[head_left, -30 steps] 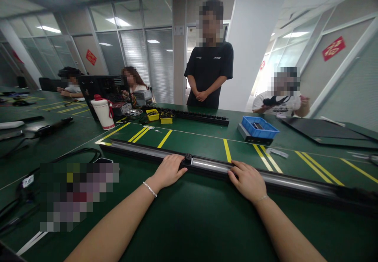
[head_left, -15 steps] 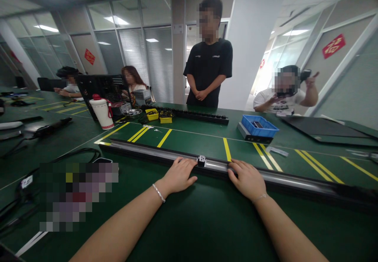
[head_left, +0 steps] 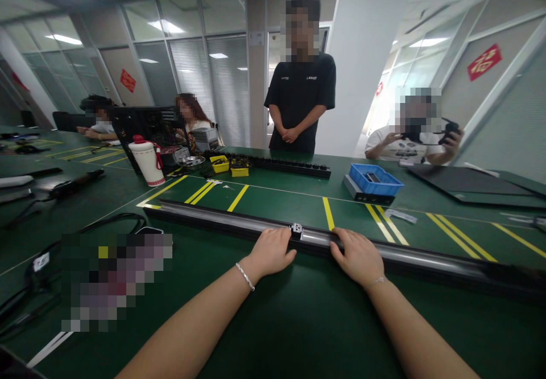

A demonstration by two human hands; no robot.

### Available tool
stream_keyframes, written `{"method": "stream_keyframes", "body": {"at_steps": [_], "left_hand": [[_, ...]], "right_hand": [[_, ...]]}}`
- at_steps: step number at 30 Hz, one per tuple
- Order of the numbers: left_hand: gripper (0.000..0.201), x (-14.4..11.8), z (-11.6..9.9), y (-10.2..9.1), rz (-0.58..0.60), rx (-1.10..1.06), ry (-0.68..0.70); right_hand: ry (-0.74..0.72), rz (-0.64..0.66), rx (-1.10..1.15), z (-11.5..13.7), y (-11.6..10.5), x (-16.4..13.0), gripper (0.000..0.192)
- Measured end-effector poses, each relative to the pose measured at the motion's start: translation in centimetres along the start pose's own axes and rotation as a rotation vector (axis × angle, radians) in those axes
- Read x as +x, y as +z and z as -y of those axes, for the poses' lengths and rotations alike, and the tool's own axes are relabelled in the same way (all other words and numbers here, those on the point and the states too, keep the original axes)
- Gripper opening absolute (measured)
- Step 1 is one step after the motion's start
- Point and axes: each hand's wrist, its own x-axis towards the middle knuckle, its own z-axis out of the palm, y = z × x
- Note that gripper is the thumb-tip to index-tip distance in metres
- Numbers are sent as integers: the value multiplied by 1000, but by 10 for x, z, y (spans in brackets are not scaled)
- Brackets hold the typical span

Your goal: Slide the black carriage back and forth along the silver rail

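Observation:
A long dark bar [head_left: 222, 217] with a shiny grey top strip lies across the green table. On its middle sits a small black-and-white piece [head_left: 296, 229]. My left hand [head_left: 273, 250] lies over the bar just left of that piece, fingertips by its edge and thumb spread away, so the hand is open. Farther right, my right hand [head_left: 359, 255] has its fingers curled over the bar, with the thumb at the near side. The far fingertips of both hands are partly hidden.
Beyond the bar stand a blue tray [head_left: 375, 181], yellow bins [head_left: 219, 164], a black socket strip [head_left: 294, 167] and a white bottle [head_left: 147, 163]. Black cables [head_left: 113, 219] lie at left. A person in black [head_left: 301, 100] stands opposite; others sit around the table.
My left hand and the small black-and-white piece have shifted slightly right, closer to my right hand, which stays nearly in place. The seated person at right has lowered a raised hand.

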Motion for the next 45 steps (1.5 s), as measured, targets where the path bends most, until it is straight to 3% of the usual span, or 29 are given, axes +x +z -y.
{"method": "stream_keyframes", "body": {"at_steps": [14,19,23,27,34,39,45], "left_hand": [[45,-1,-3,-6,57,-23,0],[51,-1,-3,-7,59,-36,60],[49,-2,-5,-6,51,22,53],[52,-3,-5,-4,28,47,71],[60,-6,-2,4,-13,33,60],[66,-6,-1,8,-37,63,46],[60,-6,0,10,-49,59,54]], "right_hand": [[3,17,-15,8,-2,2,44],[-149,-6,23,31,-4,7,46],[-248,69,39,49,-3,7,45],[-224,128,57,53,1,7,48],[-212,109,37,52,1,7,43],[-176,49,18,52,-6,8,35],[-161,-26,-36,53,-14,10,31]]}}
